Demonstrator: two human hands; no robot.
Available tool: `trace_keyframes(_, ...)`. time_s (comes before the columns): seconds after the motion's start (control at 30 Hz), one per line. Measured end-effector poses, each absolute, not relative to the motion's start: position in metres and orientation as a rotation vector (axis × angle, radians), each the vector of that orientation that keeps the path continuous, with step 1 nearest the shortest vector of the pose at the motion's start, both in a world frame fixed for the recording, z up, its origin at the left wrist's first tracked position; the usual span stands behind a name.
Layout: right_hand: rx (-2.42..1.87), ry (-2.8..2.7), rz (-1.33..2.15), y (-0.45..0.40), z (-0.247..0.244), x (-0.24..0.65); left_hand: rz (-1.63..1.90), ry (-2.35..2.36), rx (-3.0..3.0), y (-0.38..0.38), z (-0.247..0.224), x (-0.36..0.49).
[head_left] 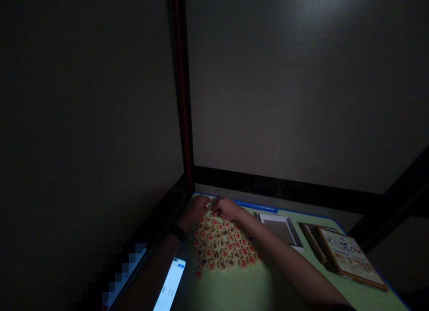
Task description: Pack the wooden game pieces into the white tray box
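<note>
Round xiangqi pieces [219,244] with red and black characters lie close together in rows on a pale green table top [234,288]. At the far edge of these rows, my left hand [199,207], with a dark band on its wrist, has its fingers bent inward; a small pale spot shows at the fingertips. Just right of it, my right hand [226,208] is closed with its fingers pointing down at the farthest pieces. The two hands are a small gap apart. In this dim light, I cannot make out what either one pinches.
A lit phone [170,284] lies at the near left. Right of the pieces sit an open white box [279,228] and a wood-framed box lid [350,255] with printed characters. A blue strip [256,207] runs along the back edge. Walls stand behind and left.
</note>
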State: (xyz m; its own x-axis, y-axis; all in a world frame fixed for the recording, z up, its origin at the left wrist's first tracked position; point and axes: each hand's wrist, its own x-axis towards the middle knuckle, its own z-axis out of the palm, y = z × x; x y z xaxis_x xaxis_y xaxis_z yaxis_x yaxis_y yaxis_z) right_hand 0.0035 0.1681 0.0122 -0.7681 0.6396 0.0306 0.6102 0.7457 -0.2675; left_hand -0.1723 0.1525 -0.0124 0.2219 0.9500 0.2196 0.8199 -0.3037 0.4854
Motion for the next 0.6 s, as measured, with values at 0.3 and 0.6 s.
trace_keyframes(0.3, -1.206, -2.670, 0.289, 0.166, 0.030, 0.051, 0.647, 1.609, 2.189, 0.150, -0.010, -0.175)
trace_keyframes(0.6, -1.361, -2.705, 0.301, 0.171, 0.010, 0.107, 0.510, 1.629, 2.206, 0.140, -0.001, -0.172)
